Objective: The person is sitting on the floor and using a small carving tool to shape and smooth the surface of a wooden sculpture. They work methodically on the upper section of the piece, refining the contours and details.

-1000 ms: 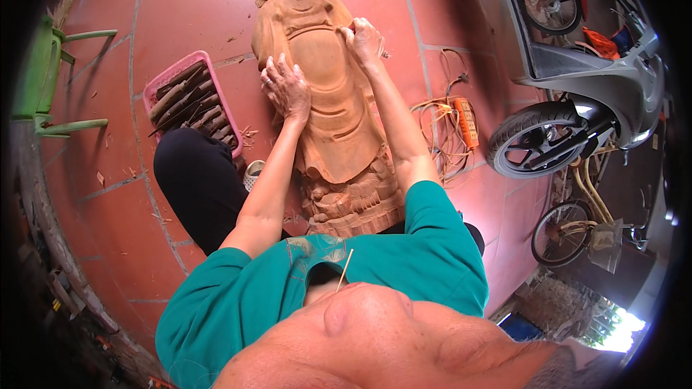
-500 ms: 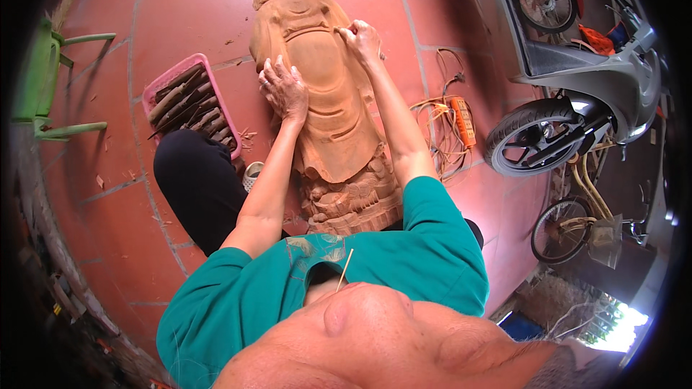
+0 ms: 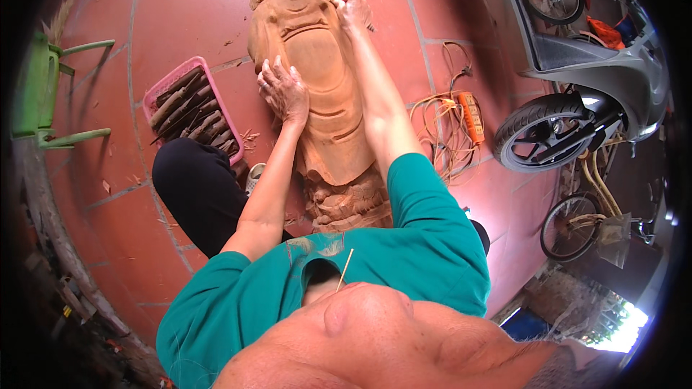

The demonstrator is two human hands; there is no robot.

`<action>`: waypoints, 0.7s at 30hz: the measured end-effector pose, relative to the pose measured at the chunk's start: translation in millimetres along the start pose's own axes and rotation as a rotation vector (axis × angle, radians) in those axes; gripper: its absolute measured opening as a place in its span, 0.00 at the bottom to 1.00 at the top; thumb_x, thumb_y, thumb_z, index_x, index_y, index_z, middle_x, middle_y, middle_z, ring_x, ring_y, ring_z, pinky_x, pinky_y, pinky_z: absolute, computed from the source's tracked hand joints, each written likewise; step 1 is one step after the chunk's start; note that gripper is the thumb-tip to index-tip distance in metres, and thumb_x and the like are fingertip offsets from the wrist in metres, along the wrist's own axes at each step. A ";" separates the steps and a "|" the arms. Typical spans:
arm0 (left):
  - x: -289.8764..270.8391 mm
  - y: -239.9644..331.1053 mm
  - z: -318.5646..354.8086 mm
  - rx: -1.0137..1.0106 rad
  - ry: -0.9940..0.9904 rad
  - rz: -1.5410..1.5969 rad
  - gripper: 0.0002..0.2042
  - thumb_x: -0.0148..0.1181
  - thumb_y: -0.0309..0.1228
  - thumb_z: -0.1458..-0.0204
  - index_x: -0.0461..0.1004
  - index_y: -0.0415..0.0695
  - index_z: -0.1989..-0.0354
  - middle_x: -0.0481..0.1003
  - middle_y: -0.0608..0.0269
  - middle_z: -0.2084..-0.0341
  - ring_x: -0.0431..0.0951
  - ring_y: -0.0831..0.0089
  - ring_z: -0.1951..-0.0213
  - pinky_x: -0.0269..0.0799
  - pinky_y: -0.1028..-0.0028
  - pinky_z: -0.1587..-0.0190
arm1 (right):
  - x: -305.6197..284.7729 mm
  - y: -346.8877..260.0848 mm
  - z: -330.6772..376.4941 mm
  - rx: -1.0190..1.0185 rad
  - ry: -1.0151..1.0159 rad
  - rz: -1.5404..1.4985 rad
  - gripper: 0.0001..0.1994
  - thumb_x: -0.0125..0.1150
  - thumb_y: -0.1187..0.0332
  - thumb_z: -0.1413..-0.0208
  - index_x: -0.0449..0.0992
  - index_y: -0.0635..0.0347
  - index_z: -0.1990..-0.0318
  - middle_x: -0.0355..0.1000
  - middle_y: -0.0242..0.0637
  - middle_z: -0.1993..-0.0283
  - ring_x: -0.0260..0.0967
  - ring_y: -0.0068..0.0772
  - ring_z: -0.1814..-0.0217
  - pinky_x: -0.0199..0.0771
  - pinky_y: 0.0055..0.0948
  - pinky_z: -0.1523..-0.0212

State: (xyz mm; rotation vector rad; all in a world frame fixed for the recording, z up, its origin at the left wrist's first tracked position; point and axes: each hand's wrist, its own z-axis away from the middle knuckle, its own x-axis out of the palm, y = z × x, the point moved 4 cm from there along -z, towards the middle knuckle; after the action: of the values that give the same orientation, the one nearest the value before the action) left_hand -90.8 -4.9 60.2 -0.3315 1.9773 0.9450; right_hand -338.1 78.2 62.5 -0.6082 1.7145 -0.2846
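Now, looking down, my left hand (image 3: 285, 91) lies flat, fingers spread, on the large orange-brown carved wooden statue (image 3: 317, 94) lying on the red-tiled floor (image 3: 173, 21), while my right hand (image 3: 353, 11) curls closed at its upper edge, right of the pink plastic tray of chisels (image 3: 189, 109).

Red tiled floor (image 3: 180, 21); green chair (image 3: 43, 94)

We see an orange-brown wooden statue (image 3: 317, 79) on reddish-brown floor tiles (image 3: 180, 21), a pink tray (image 3: 189, 112) of dark tools, a teal shirt (image 3: 425, 259), a green chair (image 3: 43, 90) and a grey scooter (image 3: 605, 79).
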 end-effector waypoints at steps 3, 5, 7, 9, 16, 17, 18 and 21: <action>4.1 5.3 1.9 0.014 -0.018 0.006 0.21 0.58 0.36 0.45 0.67 0.46 0.43 0.65 0.54 0.43 0.63 0.53 0.41 0.63 0.54 0.42 | -7.4 15.4 -6.0 -0.073 -0.032 -0.006 0.16 0.67 0.53 0.51 0.80 0.57 0.71 0.77 0.44 0.69 0.76 0.48 0.65 0.73 0.43 0.64; 4.4 3.7 1.2 0.015 -0.002 0.012 0.21 0.58 0.36 0.45 0.68 0.46 0.43 0.65 0.54 0.43 0.63 0.53 0.41 0.63 0.54 0.42 | -20.2 24.4 14.9 -0.172 -0.018 -0.075 0.16 0.67 0.53 0.51 0.80 0.57 0.71 0.77 0.44 0.70 0.76 0.47 0.66 0.72 0.43 0.66; 5.5 1.9 2.3 0.009 0.007 0.014 0.21 0.58 0.36 0.45 0.68 0.46 0.43 0.65 0.53 0.43 0.64 0.53 0.41 0.63 0.54 0.42 | -39.7 36.0 40.7 -0.093 -0.098 -0.112 0.14 0.66 0.56 0.50 0.78 0.58 0.73 0.76 0.42 0.70 0.75 0.47 0.65 0.73 0.43 0.64; 3.1 3.6 2.1 0.010 0.013 0.017 0.21 0.58 0.36 0.45 0.68 0.46 0.43 0.65 0.53 0.43 0.64 0.53 0.42 0.63 0.54 0.42 | -56.6 57.3 61.2 -0.056 -0.170 -0.082 0.13 0.65 0.57 0.50 0.78 0.58 0.73 0.76 0.41 0.71 0.75 0.46 0.65 0.72 0.42 0.65; 4.6 4.5 6.2 0.048 0.022 -0.012 0.21 0.57 0.36 0.45 0.67 0.44 0.44 0.65 0.52 0.43 0.64 0.53 0.43 0.63 0.55 0.43 | -56.0 85.2 83.7 0.173 -0.179 -0.212 0.11 0.66 0.58 0.51 0.80 0.56 0.71 0.77 0.39 0.72 0.75 0.40 0.68 0.70 0.38 0.67; 2.5 5.9 3.0 0.041 0.022 -0.012 0.21 0.57 0.36 0.45 0.67 0.44 0.44 0.65 0.52 0.43 0.64 0.53 0.43 0.63 0.55 0.43 | -53.9 83.3 83.5 0.156 -0.141 -0.234 0.11 0.67 0.58 0.51 0.79 0.57 0.72 0.76 0.38 0.73 0.75 0.38 0.69 0.69 0.37 0.68; 1.2 7.0 2.0 0.033 0.023 -0.012 0.21 0.57 0.36 0.45 0.68 0.44 0.44 0.65 0.52 0.43 0.64 0.53 0.43 0.63 0.55 0.43 | -53.5 83.6 86.3 0.152 -0.117 -0.260 0.11 0.67 0.59 0.51 0.79 0.57 0.73 0.76 0.38 0.73 0.74 0.37 0.70 0.69 0.36 0.68; 4.1 6.2 3.1 0.034 0.015 -0.009 0.21 0.57 0.36 0.45 0.68 0.44 0.44 0.65 0.52 0.43 0.64 0.53 0.43 0.63 0.55 0.42 | -47.5 89.8 94.5 0.191 -0.058 -0.394 0.11 0.67 0.60 0.51 0.79 0.59 0.74 0.75 0.36 0.75 0.72 0.32 0.73 0.68 0.32 0.70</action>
State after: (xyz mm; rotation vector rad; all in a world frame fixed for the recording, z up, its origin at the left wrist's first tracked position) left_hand -94.6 2.1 58.9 -0.3292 2.0016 0.9046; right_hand -262.7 191.3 34.8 -0.8017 1.4823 -0.6946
